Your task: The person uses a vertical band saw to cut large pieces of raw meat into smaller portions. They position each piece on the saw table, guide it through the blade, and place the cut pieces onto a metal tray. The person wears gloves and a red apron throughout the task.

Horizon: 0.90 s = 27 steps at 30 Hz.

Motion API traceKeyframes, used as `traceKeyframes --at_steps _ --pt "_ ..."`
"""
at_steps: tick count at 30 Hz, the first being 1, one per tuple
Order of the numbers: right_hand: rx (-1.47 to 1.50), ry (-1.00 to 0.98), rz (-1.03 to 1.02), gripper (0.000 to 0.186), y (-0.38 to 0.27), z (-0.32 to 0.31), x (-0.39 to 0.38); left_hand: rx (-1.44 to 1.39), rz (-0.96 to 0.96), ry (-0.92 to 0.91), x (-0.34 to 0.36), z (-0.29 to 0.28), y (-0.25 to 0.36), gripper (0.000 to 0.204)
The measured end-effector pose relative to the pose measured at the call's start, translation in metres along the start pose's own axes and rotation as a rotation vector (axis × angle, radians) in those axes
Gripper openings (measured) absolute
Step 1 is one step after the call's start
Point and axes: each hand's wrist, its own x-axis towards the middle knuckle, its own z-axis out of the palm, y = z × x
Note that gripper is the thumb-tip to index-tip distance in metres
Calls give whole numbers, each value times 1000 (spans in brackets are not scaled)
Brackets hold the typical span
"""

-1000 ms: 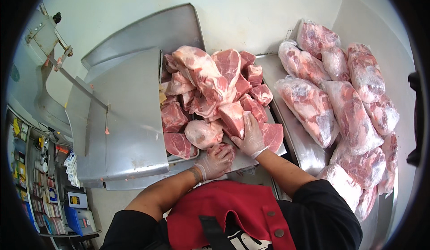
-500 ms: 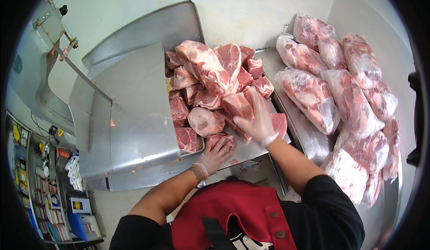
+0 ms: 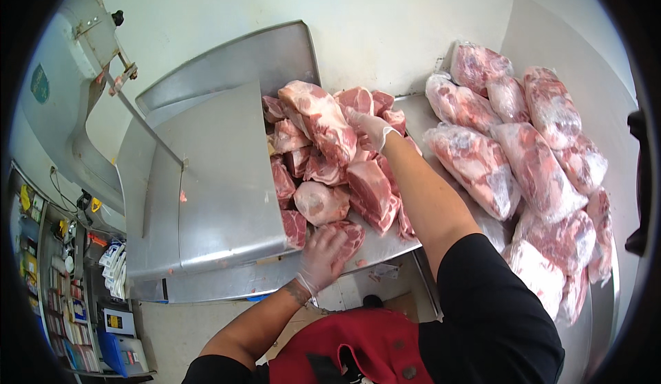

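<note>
Cut raw pork pieces form a pile beside the bandsaw's steel table. My left hand, in a clear glove, has its fingers curved over a red cut piece at the pile's front edge. My right hand, also gloved, reaches across to the back of the pile. Its fingers bend onto meat beside a large fatty piece, with the fingertips partly hidden. The saw's upright frame and blade guide stand at left.
Several plastic-wrapped meat cuts lie on a steel counter at right, against a side panel. A white wall backs the work area. Shelves with assorted items are at lower left, above a tiled floor.
My right hand has moved from the front pieces to the back of the pile. Front pieces it held have shifted. My left hand stays on the front piece, and the view has shifted slightly.
</note>
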Motion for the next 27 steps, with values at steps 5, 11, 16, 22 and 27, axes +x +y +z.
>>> traceKeyframes --at_steps 5,11,16,22,27 --pt "-310 9 -197 73 -1 3 55 -929 -598 489 125 -21 -42 74" --pt "-139 -51 -11 73 -26 11 70 -1177 -624 558 235 -3 -92 95" --pt "-125 -175 137 86 -8 10 62 -1559 -879 423 245 -12 -123 54" --pt "-84 -237 153 52 3 8 53 -1601 -841 346 219 -23 -123 57" --pt "-223 -308 20 61 2 10 14 -1664 -648 284 171 -15 -123 78"
